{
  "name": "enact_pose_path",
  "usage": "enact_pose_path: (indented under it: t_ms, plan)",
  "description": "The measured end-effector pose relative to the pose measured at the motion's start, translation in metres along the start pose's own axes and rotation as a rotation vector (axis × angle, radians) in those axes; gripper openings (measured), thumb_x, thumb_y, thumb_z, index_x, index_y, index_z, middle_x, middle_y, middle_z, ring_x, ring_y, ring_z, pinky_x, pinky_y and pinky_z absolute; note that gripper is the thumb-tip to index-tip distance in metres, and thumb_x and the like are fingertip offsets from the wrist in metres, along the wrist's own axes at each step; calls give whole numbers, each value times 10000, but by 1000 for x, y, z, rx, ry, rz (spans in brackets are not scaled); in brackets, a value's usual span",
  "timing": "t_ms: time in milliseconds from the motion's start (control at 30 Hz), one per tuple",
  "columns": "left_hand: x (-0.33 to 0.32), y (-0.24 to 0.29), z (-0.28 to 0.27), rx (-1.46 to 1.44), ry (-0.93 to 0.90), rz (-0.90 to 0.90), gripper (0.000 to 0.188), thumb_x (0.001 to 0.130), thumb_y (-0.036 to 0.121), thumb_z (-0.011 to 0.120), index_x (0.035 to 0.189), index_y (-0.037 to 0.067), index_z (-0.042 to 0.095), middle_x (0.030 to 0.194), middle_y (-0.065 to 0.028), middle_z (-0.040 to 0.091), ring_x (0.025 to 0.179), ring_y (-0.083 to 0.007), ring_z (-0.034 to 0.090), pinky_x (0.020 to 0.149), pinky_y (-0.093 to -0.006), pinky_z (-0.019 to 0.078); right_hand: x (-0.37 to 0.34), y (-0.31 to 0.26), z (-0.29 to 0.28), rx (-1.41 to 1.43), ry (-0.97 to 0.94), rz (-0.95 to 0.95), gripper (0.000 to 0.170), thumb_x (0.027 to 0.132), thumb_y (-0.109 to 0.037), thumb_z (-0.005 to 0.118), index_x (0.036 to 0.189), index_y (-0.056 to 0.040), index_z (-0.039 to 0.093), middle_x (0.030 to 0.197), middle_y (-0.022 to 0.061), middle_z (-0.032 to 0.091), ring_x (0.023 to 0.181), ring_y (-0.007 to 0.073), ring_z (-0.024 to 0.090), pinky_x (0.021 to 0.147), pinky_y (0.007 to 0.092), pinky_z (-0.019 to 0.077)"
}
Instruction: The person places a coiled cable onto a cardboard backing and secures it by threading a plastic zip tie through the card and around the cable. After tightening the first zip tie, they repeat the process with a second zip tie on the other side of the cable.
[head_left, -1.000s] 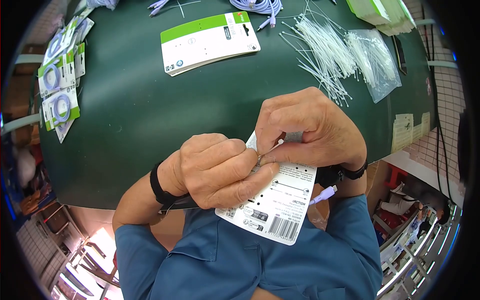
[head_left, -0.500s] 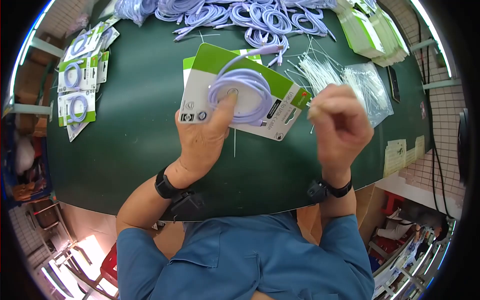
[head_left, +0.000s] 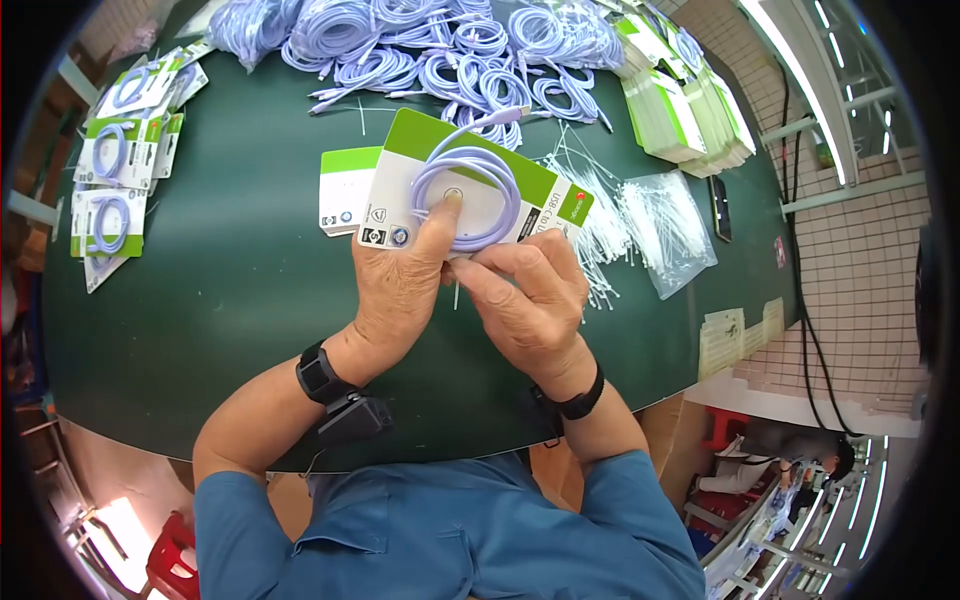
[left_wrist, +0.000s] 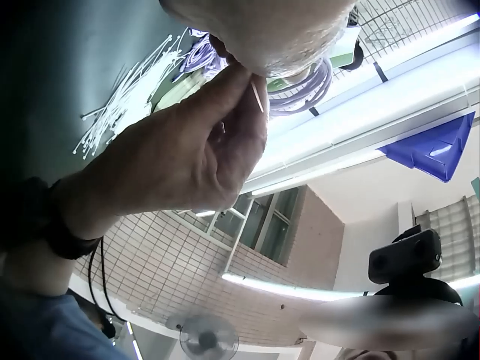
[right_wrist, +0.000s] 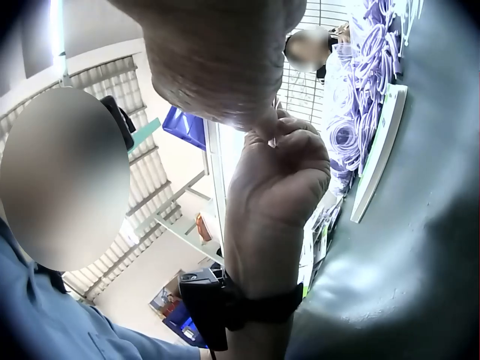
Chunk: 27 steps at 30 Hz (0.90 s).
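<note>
Card [head_left: 478, 205] held raised over the counter [head_left: 230, 320], in front of the person, its green band along the upper edge and the whole sloping down to the right. The counter is dark green. A heap of lavender cables [head_left: 335, 35] spreads across its far side, many of them coiled. At the far right stand stacks [head_left: 665, 115] of green and white cards. Along the left edge, packs [head_left: 160, 95] lie overlapping, several showing a coiled cable. A smaller pile [head_left: 340, 190] lies flat behind the raised card, partly hidden by it. To the right, loose white ties [head_left: 592, 240] lie just beside a clear bag [head_left: 668, 240] containing more. A dark flat device [head_left: 720, 210] lies near the bag.

Left hand [head_left: 398, 285]: grasping the card at its lower left, thumb pressed on the front within the coil. Right hand [head_left: 535, 300]: thumb and forefinger pinching a tie [head_left: 457, 297] at the card's lower edge; the left wrist view shows the white strip at these fingertips. The coil [head_left: 511, 200] is lavender and sits on the card front. One connector [head_left: 505, 116] projects past the upper edge. The tie's thin end hangs below the card, between both hands.
</note>
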<state>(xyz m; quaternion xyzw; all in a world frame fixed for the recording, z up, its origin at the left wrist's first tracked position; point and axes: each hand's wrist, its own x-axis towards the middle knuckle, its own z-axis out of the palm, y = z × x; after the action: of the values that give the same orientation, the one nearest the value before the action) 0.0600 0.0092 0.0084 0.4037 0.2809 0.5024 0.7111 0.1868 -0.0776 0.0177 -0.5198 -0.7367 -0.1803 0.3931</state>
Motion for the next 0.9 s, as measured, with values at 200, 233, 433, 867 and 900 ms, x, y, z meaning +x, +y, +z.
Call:
enact_pose_path:
  t_ms: [200,233,433,867,900]
  plan:
    - [0,-4,-3,61,40,68,167,975,141,749,1074,28,675,883,6,670,664,-47,611,487,-223,475,-3,-5,9,21,29,21,378,658,16,885,1000,-115,794,940,19,705,760,208,607,626,315,485]
    - [1,-4,-6,55,27,29,165,976,142,749,1068,25,678,871,6,671,649,-48,608,486,-225,475,-4,-6,10,49,54,13,372,670,16,889,1003,-116,791,941,22,704,762,210,610,627,314,487]
    - [4,2,-13,75,11,-71,176,971,146,758,1062,16,683,825,0,673,590,-54,600,479,-230,477,-7,-13,11,141,20,3,352,695,18,902,998,-111,778,966,31,705,774,221,623,629,320,505]
    - [0,4,-15,166,-41,-73,178,947,134,780,1049,12,700,869,-5,691,639,-59,623,494,-228,488,6,-15,14,-70,38,114,316,678,29,884,947,-76,755,989,68,716,760,211,632,598,312,518]
    - [2,3,-14,176,-32,2,181,949,135,780,1055,13,699,873,-7,690,645,-61,626,496,-228,489,7,-15,13,-88,11,102,313,674,35,876,942,-69,752,989,75,716,754,211,634,596,308,521]
